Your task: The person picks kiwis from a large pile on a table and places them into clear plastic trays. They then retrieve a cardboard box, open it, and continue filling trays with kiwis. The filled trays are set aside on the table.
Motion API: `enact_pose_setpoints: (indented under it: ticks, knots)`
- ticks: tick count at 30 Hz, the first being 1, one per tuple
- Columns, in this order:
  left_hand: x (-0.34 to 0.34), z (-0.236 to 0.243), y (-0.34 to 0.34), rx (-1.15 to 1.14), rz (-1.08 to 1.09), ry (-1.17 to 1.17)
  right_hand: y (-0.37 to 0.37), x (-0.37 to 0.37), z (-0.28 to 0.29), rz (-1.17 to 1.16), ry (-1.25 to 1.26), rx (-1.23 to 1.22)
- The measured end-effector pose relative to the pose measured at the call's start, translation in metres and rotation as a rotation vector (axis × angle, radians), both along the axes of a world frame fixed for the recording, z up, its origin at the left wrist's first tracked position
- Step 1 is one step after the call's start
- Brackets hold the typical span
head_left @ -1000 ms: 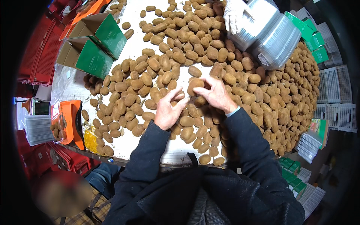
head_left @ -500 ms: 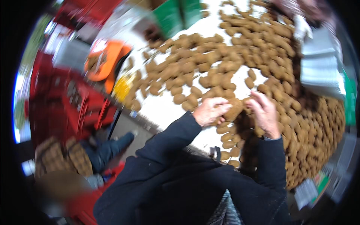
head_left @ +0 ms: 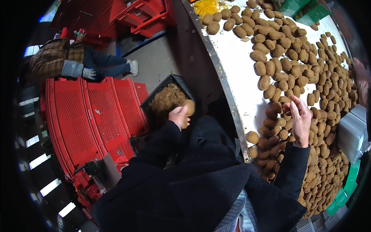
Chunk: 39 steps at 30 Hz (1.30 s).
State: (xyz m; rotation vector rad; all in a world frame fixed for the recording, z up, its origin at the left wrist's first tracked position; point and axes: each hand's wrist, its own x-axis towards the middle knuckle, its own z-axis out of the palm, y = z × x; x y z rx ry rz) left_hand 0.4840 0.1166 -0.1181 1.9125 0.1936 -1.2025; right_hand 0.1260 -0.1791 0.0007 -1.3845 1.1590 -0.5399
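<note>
Brown fuzzy kiwifruit lie spread in a thick layer over a white-topped table [head_left: 247, 96] on my right. My left hand [head_left: 177, 117] is over on the left, closed around a kiwifruit [head_left: 189, 107] that pokes out past the fingers. A second one seems to show lower in that grip. Just beyond this hand, a black crate [head_left: 179, 79] on the floor holds a heap of brown kiwifruit [head_left: 167, 98]. My right hand [head_left: 300, 121] hovers above the fruit on the table, fingers loosely bent and apart, close to a kiwifruit [head_left: 277, 107]; I see nothing held in it.
Red perforated crates [head_left: 104, 112] form a row at the left, with more red crates [head_left: 143, 15] farther off. A person in a checked jacket [head_left: 50, 58] bends over behind the row. The table's metal edge [head_left: 222, 73] runs beside me. Clear plastic trays [head_left: 353, 133] are stacked at the right.
My view has swung left toward the floor crate. My left hand has moved from above the table to beside that crate, still holding kiwifruit. My right hand has stayed over the table.
</note>
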Motion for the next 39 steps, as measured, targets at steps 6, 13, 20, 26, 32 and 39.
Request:
enact_pose_setpoints:
  ticks: [6,13,20,26,32,39]
  knots:
    - [0.101,-0.116,0.109,-0.002,0.312,-0.058,0.017,0.014,0.003,0.057,0.002,-0.022]
    - [0.133,-0.125,0.014,-0.101,0.166,0.218,0.02,-0.013,0.011,0.04,0.427,-0.293]
    - [0.059,0.002,-0.123,-0.409,-0.061,0.242,-0.039,-0.087,0.017,-0.329,0.835,-0.397]
    - [0.025,0.051,-0.176,-0.491,-0.271,0.25,-0.105,-0.144,-0.023,-0.534,1.056,-0.385]
    - [0.006,0.058,-0.196,-0.414,-0.303,0.336,-0.145,-0.157,-0.066,-0.363,1.443,-0.675]
    - [-0.039,0.071,-0.23,-0.368,-0.376,0.416,-0.171,-0.176,-0.069,-0.263,1.519,-0.754]
